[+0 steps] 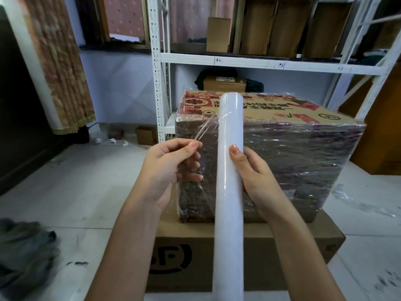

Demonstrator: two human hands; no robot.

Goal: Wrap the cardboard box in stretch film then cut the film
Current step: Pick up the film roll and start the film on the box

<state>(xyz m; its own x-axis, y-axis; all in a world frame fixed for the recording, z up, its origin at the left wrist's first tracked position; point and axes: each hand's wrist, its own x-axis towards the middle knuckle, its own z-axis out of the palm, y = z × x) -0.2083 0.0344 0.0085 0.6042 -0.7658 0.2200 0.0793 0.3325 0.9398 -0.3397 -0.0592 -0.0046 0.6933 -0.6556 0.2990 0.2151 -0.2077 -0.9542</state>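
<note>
A printed cardboard box [303, 148] stands in the middle, its sides covered in shiny stretch film. It rests on a flat plain cardboard box [282, 237]. A long white roll of stretch film [230, 192] stands nearly upright in front of the box. My right hand [253, 177] grips the roll at mid height, thumb on its front. My left hand [171, 168] is just left of the roll, pinching the clear film sheet [208, 129] that stretches from the roll to the box's left corner.
A white metal shelf rack [160, 83] with cardboard boxes stands directly behind. A rolled patterned mat [63, 68] leans at the left. Dark cloth [23, 253] lies on the white floor at lower left. Loose film scraps [355, 200] lie to the right.
</note>
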